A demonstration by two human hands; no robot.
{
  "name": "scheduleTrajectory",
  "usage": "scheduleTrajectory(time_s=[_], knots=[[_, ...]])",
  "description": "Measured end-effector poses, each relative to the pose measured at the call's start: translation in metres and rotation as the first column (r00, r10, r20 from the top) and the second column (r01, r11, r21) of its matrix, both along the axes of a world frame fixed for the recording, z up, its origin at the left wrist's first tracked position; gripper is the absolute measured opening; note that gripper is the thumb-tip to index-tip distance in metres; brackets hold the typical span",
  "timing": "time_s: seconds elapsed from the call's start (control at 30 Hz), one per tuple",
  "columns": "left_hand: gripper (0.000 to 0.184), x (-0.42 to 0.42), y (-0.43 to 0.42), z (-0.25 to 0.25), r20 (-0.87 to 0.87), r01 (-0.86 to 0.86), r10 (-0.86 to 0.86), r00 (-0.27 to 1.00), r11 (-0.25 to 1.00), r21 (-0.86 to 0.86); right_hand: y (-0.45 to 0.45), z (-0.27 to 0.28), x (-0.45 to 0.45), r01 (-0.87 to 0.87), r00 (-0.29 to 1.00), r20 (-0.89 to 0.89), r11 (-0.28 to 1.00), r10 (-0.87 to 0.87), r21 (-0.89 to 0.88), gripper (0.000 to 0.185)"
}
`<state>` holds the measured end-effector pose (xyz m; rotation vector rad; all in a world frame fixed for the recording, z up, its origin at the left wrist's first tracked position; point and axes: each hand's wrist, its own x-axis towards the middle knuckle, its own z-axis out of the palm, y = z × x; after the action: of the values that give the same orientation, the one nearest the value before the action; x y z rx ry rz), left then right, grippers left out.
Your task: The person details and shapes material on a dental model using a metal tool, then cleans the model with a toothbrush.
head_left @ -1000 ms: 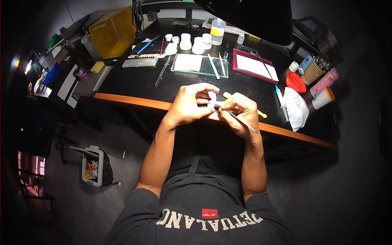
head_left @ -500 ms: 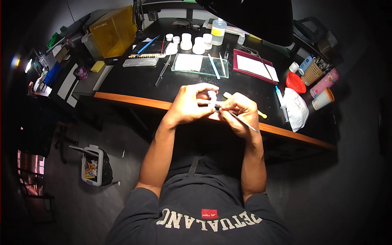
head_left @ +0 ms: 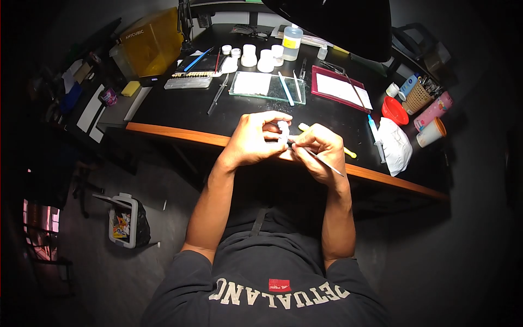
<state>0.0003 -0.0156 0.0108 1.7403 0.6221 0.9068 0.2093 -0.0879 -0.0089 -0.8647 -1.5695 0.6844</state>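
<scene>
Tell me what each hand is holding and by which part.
The left hand holds a small white piece between thumb and fingers, apparently by its ends. The right hand grips a thin tool toward the end nearest the piece.

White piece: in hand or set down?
In hand: the left hand holds the white piece between thumb and fingers, near the desk edge.

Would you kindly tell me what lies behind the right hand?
Behind the right hand, on the black table, lies what looks like one yellow tool: pale head at one side, handle end at the other. The hand covers its middle.
</scene>
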Motion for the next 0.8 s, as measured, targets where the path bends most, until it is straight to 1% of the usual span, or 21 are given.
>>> scheduleTrajectory(time_s=[0.1,0.2,0.3,0.4,0.5,0.6,0.7,0.8], knots=[[0.053,0.000,-0.001,0.000,-0.058,-0.040,0.043,0.997,0.998,0.051,-0.001,0.002,-0.001,-0.014,1.000,-0.012,1.000,0.014,0.000,0.008],[0.053,0.001,-0.003,0.001,0.007,-0.016,0.016,1.000,0.999,0.032,-0.001,0.001,-0.002,-0.009,0.999,-0.050,1.000,0.009,-0.008,0.009],[0.052,0.001,-0.003,0.000,0.020,-0.024,0.023,1.000,0.999,0.046,-0.001,0.000,-0.001,0.005,0.999,-0.053,1.000,-0.006,-0.024,0.009],[0.044,0.002,-0.003,-0.002,0.068,-0.036,0.031,0.997,0.997,0.073,-0.004,0.004,-0.004,-0.004,0.995,-0.101,0.993,-0.008,-0.118,0.009],[0.045,0.003,-0.003,-0.003,0.074,-0.041,0.035,0.997,0.996,0.077,0.000,-0.001,-0.001,0.024,0.999,-0.034,0.999,-0.024,-0.022,0.009],[0.045,0.003,-0.003,-0.003,0.052,-0.044,0.040,0.998,0.996,0.078,-0.002,0.001,-0.001,0.012,0.998,-0.055,0.999,-0.014,-0.044,0.008],[0.053,0.002,-0.002,0.000,0.020,-0.020,0.020,1.000,1.000,0.010,-0.001,-0.001,0.001,-0.006,0.999,-0.045,1.000,0.005,-0.017,0.008],[0.053,0.002,-0.002,0.000,0.012,-0.028,0.028,1.000,1.000,0.011,0.003,-0.005,0.007,0.005,0.997,0.070,0.999,-0.009,0.045,0.007]])
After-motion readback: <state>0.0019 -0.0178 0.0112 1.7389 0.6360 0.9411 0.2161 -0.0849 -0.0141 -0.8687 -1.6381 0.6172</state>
